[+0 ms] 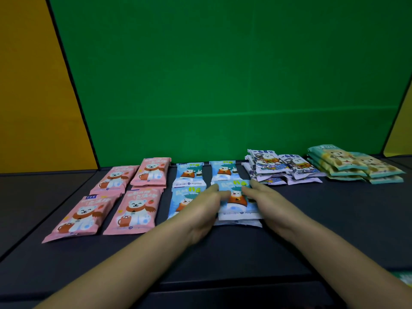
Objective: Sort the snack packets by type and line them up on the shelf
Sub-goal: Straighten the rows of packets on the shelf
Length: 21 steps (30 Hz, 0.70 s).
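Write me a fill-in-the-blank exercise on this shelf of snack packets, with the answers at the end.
1. The left hand and right hand both touch a stack of ___ packets.
2. Farthest left on the shelf lie the ___ ones.
3. The wall behind the shelf is ___.
4. By colour, the packets form ___ groups.

Missing words: blue; pink; green; four.

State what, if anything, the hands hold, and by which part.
The front-right stack of blue packets, lying on the shelf, pressed between both hands: left hand against its left edge, right hand against its right edge, fingers straight.
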Available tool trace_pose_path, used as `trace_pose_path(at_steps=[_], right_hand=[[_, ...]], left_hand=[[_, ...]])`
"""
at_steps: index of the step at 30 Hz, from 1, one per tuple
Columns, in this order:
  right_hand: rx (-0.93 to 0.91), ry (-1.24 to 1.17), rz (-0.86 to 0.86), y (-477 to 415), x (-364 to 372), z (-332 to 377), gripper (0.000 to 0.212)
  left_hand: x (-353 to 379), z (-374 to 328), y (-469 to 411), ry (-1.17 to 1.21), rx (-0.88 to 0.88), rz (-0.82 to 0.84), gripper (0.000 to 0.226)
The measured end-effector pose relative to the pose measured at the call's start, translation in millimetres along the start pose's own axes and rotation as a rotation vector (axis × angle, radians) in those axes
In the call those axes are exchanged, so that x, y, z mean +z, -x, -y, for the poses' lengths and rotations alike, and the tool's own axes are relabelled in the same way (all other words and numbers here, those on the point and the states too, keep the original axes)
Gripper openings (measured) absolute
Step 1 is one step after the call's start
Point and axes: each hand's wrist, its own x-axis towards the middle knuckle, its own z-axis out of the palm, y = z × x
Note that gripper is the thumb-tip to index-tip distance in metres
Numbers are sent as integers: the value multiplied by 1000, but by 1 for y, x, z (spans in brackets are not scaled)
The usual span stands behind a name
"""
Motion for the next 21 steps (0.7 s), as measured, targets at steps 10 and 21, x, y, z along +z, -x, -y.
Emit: trace_pose_path(at_steps=[10,21], right_hand=[[-24,225,14,-2,2,1,62],[-198,440,-113,-26,-137,33,19]], left_hand=[[6,-1,13,-313,64,-49,71],[38,-57,-17,-904,597,-309,16]])
